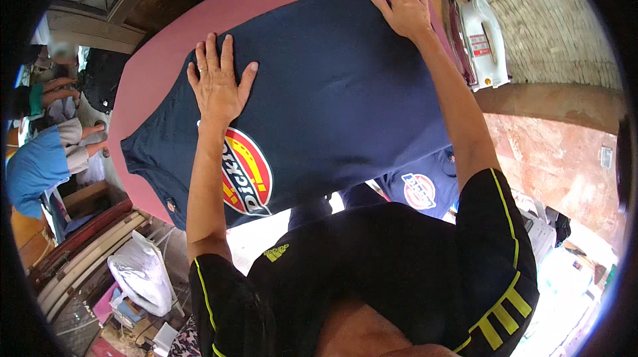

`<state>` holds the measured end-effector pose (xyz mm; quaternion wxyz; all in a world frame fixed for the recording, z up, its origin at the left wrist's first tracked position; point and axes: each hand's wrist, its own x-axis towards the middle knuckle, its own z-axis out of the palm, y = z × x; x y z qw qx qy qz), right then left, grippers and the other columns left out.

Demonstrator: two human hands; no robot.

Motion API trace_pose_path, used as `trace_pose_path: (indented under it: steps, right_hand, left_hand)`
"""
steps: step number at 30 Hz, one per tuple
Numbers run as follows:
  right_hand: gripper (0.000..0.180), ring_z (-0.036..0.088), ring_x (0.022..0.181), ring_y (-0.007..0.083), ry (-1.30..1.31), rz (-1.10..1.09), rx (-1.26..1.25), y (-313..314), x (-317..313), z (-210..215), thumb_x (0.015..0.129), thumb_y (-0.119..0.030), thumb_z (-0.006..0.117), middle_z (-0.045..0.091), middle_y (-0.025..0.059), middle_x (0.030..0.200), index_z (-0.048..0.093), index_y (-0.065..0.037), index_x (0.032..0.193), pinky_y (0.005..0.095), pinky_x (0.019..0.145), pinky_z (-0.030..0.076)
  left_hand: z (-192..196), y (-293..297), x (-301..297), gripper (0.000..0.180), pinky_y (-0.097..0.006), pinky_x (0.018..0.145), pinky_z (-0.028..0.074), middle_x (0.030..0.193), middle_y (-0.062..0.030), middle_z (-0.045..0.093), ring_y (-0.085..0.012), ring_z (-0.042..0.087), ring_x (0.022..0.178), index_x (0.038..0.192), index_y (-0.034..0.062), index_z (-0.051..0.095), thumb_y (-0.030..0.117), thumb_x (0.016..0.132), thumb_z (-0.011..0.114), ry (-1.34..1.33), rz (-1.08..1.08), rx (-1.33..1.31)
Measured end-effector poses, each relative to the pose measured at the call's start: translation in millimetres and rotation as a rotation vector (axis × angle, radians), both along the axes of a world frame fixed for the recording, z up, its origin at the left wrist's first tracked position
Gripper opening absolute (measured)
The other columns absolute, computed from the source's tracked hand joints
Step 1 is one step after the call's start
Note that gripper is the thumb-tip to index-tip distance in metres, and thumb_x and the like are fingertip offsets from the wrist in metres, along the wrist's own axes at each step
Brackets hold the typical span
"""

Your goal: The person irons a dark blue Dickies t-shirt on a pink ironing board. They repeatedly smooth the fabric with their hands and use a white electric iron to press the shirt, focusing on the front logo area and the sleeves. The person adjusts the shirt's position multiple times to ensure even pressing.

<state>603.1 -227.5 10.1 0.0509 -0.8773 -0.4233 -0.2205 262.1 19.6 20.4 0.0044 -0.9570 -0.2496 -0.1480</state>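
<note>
On the head view, we have the dark shirt (pixel 339 84) spread across the pink ironing board (pixel 149 81); the left hand (pixel 220 88) presses flat, fingers apart, on its left part, the right hand (pixel 407 12) flat at its far right corner, near the white iron (pixel 484 41).

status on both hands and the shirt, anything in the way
Left hand flat on dark shirt; right hand flat at its far right corner. Shirt spread over pink board. Iron to the right, off the shirt.
</note>
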Motion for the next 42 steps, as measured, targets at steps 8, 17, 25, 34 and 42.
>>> trace_pose_path:
  steps: [8, 17, 25, 34, 42]
  right_hand:
    - [0.064, 0.040, 0.138, 0.0336, 0.078, 0.201, 0.077, -46.3, -77.0, 9.5, 0.096, -0.054, 0.054, 0.041, 0.0151, 0.151, 0.050, -0.009, 0.142, 0.0523, 0.111, 0.034]
    - [0.052, 0.064, 0.098, 0.0370, -0.068, -0.099, 0.218, -188.8, 32.2, 63.7, 0.095, -0.033, 0.065, 0.064, 0.0253, 0.111, 0.055, 0.003, 0.131, 0.0439, 0.087, 0.051]
    - [0.047, 0.066, 0.078, 0.0258, 0.939, -0.280, 0.309, -201.5, 57.8, 97.2, 0.095, -0.041, 0.063, 0.070, 0.0171, 0.087, 0.065, 0.002, 0.113, 0.0386, 0.074, 0.051]
    - [0.045, 0.069, 0.079, 0.0270, 0.780, -0.148, 0.135, -187.0, -69.7, 156.5, 0.096, -0.040, 0.062, 0.071, 0.0194, 0.089, 0.062, -0.002, 0.119, 0.0399, 0.074, 0.052]
    - [0.029, 0.066, 0.085, 0.0455, 0.752, 0.316, 0.150, -95.8, -223.3, 110.3, 0.093, -0.024, 0.067, 0.063, 0.0281, 0.088, 0.056, 0.000, 0.103, 0.0436, 0.067, 0.050]
  left_hand:
    - [-4.2, -71.3, 44.9, 0.077, -0.066, 0.115, 0.014, 0.163, -0.0173, 0.021, -0.0388, 0.015, 0.152, 0.153, 0.0088, 0.036, 0.060, 0.097, 0.045, -0.011, -0.079, 0.018]
    - [11.3, -189.0, 63.0, 0.072, -0.065, 0.114, 0.020, 0.162, -0.0128, 0.025, -0.0408, 0.022, 0.148, 0.152, 0.0274, 0.039, 0.061, 0.090, 0.056, 0.042, -0.473, -0.108]
    - [13.8, -186.8, 57.1, 0.068, -0.061, 0.117, 0.019, 0.160, -0.0125, 0.029, -0.0372, 0.024, 0.148, 0.149, 0.0183, 0.044, 0.054, 0.093, 0.057, -0.022, -0.493, -0.204]
    - [4.9, -90.7, 37.7, 0.063, -0.061, 0.115, 0.020, 0.157, -0.0155, 0.034, -0.0393, 0.027, 0.147, 0.146, 0.0088, 0.046, 0.049, 0.098, 0.049, -0.151, -0.077, -0.046]
    - [-11.5, 19.2, 4.5, 0.058, -0.063, 0.117, 0.018, 0.161, -0.0080, 0.032, -0.0381, 0.024, 0.149, 0.151, 0.0304, 0.042, 0.057, 0.101, 0.036, -0.062, 0.073, 0.073]
